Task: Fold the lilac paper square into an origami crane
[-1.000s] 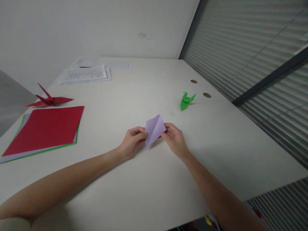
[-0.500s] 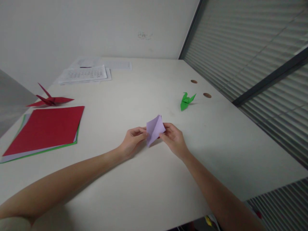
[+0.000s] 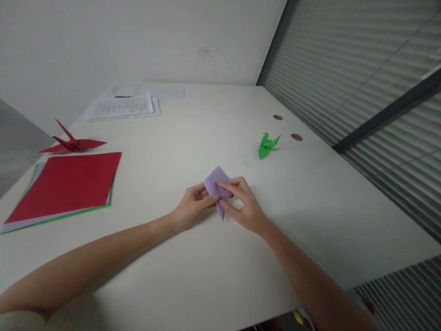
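A folded piece of purple origami paper (image 3: 217,175), roughly kite-shaped with a point toward me, is held just above the white table (image 3: 179,271). My left hand (image 3: 193,204) pinches its left side, thumb on the front and fingers behind. On the right edge, my right hand (image 3: 245,204) grips the same paper, its index finger lying across the front face and its thumb near the lower part. Some of the fingers behind the paper are hidden.
A green paper crane (image 3: 267,146) stands beyond my right hand, near two round table holes. To the left lie a red paper crane (image 3: 74,145) and a stack of coloured sheets (image 3: 69,184). Written papers (image 3: 120,106) rest at the back left; blinds (image 3: 361,82) border the right.
The purple paper has turned in my hands, its lower point swinging to the right. My right index finger has come round onto its front face. Both cranes stay in place.
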Tool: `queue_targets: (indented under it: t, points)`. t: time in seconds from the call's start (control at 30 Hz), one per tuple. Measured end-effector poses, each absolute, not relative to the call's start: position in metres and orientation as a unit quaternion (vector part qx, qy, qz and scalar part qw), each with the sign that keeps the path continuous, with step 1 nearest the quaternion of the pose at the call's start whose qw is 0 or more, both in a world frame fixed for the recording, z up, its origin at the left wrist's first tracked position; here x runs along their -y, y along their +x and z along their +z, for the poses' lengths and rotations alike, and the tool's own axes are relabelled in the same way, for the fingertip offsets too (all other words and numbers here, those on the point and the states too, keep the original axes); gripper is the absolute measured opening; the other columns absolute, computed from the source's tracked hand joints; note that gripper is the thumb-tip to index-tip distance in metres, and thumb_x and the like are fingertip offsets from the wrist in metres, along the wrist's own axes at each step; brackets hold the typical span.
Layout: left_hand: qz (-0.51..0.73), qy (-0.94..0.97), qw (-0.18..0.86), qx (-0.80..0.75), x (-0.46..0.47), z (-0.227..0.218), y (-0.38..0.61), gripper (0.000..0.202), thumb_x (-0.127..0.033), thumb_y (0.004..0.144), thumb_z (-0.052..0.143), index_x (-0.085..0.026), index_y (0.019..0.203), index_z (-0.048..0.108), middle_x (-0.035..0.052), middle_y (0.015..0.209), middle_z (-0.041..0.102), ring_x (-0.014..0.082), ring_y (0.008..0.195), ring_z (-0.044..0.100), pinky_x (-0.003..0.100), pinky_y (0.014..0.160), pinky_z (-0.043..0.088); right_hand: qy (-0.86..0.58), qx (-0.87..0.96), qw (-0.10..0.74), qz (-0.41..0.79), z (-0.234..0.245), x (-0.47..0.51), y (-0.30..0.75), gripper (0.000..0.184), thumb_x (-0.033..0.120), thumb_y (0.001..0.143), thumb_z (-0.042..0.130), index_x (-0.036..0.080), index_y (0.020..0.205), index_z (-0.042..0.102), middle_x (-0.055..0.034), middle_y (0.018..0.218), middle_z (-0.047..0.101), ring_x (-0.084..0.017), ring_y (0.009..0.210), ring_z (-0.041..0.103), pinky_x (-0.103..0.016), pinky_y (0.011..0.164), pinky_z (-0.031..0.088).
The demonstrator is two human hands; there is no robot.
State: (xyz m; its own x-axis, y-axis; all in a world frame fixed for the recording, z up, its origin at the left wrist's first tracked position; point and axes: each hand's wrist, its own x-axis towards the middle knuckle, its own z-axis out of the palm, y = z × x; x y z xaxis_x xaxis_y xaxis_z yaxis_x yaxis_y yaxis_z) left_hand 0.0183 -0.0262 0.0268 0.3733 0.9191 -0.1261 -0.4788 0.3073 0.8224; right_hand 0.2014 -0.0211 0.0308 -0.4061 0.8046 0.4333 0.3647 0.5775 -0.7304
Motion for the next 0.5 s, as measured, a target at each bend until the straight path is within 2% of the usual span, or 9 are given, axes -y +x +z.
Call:
queue_targets:
  t: [0.13, 0.3, 0.5]
  points:
    - [0.476, 0.349, 0.737, -0.328, 0.0245, 0.0241, 0.0181, 0.032, -0.030, 0.067, 0.083, -0.014, 0.092, 0.073, 0.0092, 0.090, 0.072, 0.0164, 0.073, 0.064, 0.029, 0.073, 0.052, -0.377, 0.809, 0.384, 0.236, 0.0268, 0.0221, 0.2005, 0.046, 0.022, 0.086, 0.063, 0.031, 0.130, 0.058, -0.0070, 0.106, 0.045, -0.020, 0.096, 0.053, -0.040, 0.089, 0.053]
    - [0.479, 0.350, 0.734, -0.330, 0.0236, 0.0235, 0.0186, 0.032, -0.031, 0.065, 0.084, -0.015, 0.090, 0.074, 0.0080, 0.088, 0.072, 0.0151, 0.073, 0.063, 0.028, 0.072, 0.051, -0.405, 0.796, 0.396, 0.212, 0.0238, 0.0208, 0.2011, 0.050, 0.021, 0.084, 0.066, 0.030, 0.132, 0.055, -0.0072, 0.109, 0.043, -0.018, 0.093, 0.053, -0.039, 0.088, 0.053]
    - [0.477, 0.382, 0.719, -0.331, 0.0260, 0.0220, 0.0184, 0.033, -0.032, 0.068, 0.083, -0.015, 0.095, 0.075, 0.0083, 0.089, 0.072, 0.0171, 0.078, 0.064, 0.032, 0.078, 0.052, -0.408, 0.794, 0.399, 0.211, 0.0256, 0.0206, 0.2012, 0.049, 0.022, 0.084, 0.067, 0.029, 0.131, 0.055, -0.0074, 0.109, 0.045, -0.018, 0.090, 0.054, -0.038, 0.084, 0.053]
